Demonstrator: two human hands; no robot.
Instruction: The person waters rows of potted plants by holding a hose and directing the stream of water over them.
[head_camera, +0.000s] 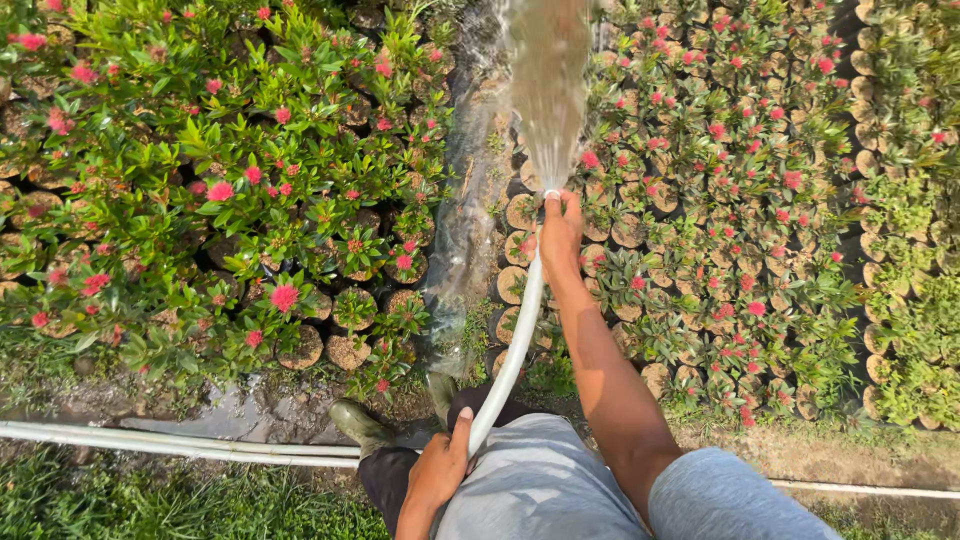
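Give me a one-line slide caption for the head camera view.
Right hand aims a white hose, left hand steadying it, spraying water over potted red-flowered plants.

Outdoor nursery in bright sunlight. Potted shrubs (250, 200) with red blooms stand in dense beds. Grass strip (150, 500) along the near edge

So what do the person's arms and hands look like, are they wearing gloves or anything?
No gloves. The left hand and right hand are bare, with no rings or watch showing. The right forearm is bare to the elbow, the left as far as it shows. A light grey short-sleeved shirt covers the body.
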